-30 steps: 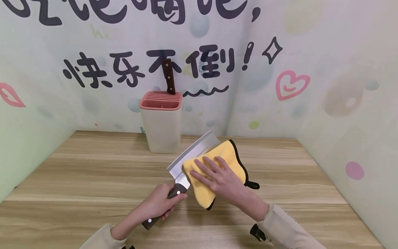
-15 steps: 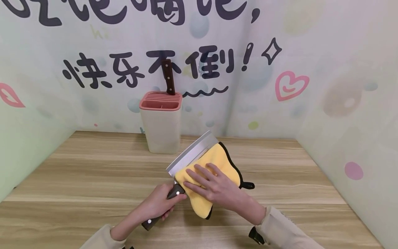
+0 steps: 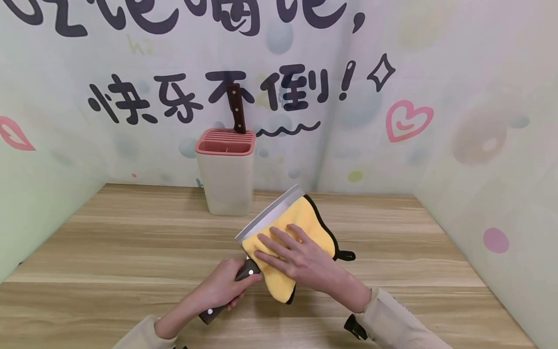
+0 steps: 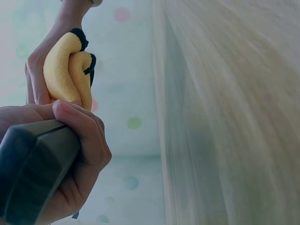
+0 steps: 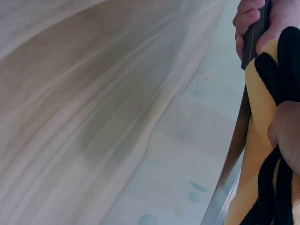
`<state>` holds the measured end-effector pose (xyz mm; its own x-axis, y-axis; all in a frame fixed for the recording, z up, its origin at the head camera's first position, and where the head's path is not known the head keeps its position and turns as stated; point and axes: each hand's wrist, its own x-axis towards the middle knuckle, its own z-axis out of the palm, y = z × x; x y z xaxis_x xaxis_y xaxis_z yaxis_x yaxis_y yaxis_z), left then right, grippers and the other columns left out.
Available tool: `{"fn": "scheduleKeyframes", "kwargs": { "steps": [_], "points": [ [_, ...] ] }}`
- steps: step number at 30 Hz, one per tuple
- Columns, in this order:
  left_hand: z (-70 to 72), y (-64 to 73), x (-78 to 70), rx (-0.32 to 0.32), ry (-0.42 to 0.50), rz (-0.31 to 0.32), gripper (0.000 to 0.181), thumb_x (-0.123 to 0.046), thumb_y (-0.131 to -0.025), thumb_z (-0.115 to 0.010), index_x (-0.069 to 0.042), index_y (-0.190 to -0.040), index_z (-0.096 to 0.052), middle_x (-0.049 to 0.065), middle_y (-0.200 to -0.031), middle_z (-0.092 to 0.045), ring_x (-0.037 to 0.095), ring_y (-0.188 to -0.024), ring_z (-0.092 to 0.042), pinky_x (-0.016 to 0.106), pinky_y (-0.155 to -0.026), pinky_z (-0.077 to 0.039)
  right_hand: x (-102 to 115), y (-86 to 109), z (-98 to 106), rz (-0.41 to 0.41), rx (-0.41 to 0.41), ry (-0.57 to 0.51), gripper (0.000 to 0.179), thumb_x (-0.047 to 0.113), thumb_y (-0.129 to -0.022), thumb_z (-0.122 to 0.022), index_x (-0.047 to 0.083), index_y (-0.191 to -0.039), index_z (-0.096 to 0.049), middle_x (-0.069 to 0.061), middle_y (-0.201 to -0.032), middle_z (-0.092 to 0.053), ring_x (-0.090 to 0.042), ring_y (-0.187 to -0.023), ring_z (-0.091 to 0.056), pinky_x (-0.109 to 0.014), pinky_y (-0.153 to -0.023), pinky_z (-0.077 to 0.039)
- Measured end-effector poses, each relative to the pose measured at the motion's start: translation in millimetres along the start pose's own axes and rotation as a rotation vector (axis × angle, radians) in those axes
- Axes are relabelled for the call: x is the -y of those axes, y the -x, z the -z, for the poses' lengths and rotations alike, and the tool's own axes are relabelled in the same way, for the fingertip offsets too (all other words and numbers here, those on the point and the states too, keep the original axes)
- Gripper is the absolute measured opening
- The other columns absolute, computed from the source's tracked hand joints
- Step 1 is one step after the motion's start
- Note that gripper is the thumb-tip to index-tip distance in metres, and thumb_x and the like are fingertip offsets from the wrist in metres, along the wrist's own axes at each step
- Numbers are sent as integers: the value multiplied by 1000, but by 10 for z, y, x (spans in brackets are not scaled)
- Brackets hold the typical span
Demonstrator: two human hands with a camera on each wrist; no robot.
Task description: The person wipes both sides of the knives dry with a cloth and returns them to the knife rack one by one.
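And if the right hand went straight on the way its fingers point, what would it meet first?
Beyond the cloth under it, the right hand would probably meet the cleaver's bare blade strip first, though depth is unclear.

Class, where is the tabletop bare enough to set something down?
Two patches of tabletop are bare: between the left wall and knife block, and between the yellow cloth and right wall. Over the middle it is crowded: left hand gripping the cleaver, right hand on the cloth.
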<state>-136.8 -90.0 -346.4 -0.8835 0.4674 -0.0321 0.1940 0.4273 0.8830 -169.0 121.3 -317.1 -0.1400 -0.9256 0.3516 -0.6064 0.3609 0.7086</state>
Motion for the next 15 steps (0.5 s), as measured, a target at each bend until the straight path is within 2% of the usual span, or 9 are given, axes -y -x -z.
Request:
{"fn": "scheduleKeyframes", "kwargs": {
  "steps": [8,15],
  "points": [
    [9,6,-12,3,6,-8,32,-30,-88,-55,-2,-78,-45,0,-45,-44,6,-31,-41,29,-29,-40,-55,-1,-2,-36,-8,6,46,13,-80,-57,25,-124,-51,-4,-131,-46,-21,-114,-47,-41,-91,-39],
    [29,22,-27,6,6,-24,32,-30,-89,-55,-1,-81,-45,0,-45,-44,7,-33,-41,29,-29,-40,-130,42,-39,-104,-19,-2,46,12,-78,-57,23,-123,-52,-5,-128,-48,-29,-112,-47,-43,-88,-41]
  ]
}}
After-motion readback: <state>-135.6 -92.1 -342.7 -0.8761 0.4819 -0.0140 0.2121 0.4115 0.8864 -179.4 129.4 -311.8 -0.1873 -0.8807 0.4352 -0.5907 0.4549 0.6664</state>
